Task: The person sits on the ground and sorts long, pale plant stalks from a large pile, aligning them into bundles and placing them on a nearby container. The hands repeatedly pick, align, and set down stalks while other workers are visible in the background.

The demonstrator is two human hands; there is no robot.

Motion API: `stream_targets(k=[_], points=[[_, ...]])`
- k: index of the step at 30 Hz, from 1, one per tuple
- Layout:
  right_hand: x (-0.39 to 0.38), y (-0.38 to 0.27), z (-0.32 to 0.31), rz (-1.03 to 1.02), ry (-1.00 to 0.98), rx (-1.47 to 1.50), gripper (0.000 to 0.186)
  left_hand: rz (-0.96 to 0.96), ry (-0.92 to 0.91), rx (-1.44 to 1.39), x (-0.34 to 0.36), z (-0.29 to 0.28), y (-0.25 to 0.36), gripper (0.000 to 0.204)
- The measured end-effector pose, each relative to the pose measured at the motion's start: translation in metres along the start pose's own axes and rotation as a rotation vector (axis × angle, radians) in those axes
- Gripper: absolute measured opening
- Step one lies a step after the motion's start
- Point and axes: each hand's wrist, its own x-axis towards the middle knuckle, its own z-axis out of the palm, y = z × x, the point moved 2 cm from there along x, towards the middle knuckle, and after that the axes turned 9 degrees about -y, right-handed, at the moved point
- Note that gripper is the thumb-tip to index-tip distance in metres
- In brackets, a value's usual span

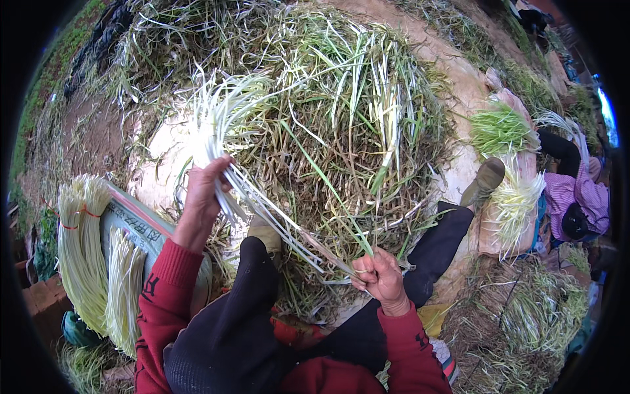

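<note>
Left of the frame's centre, the left hand clasped a bunch of pale chive-like stalks fanning above its curled fingers, while the right hand, lower centre, pinched a long green leaf.

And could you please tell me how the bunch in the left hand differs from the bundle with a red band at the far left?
The bunch is gripped in the left hand, while the banded bundle is not held. The bunch fans out loosely; the banded bundle lies neatly aligned. The bunch looks mostly white, the banded bundle pale yellow-green. Both consist of long, slender stalks.
</note>
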Motion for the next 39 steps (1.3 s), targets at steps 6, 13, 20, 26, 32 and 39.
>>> stream_targets(k=[6,13,20,26,32,39], points=[[-0.049,-0.009,-0.037,0.202,0.174,-0.521,0.029,0.362,0.145,-0.163,0.081,-0.169,0.105,0.011],[-0.045,-0.01,-0.042,0.327,0.247,-1.465,0.047,0.316,0.017,-0.21,0.08,-0.148,0.117,0.021],[-0.004,-0.108,-0.128,-0.434,0.988,-1.098,0.04,-0.053,-0.151,-0.195,0.036,-0.005,0.01,0.03],[0.037,-0.119,-0.179,-0.347,1.066,-1.408,0.031,-0.121,-0.299,-0.022,0.004,0.056,-0.015,0.029],[0.066,-0.069,-0.037,-0.592,0.663,-1.056,0.016,-0.153,-0.422,0.175,-0.033,0.097,0.001,0.02],[0.085,-0.013,0.015,-0.633,0.575,-1.382,0.011,-0.168,-0.498,0.288,-0.037,0.12,-0.026,0.017]])
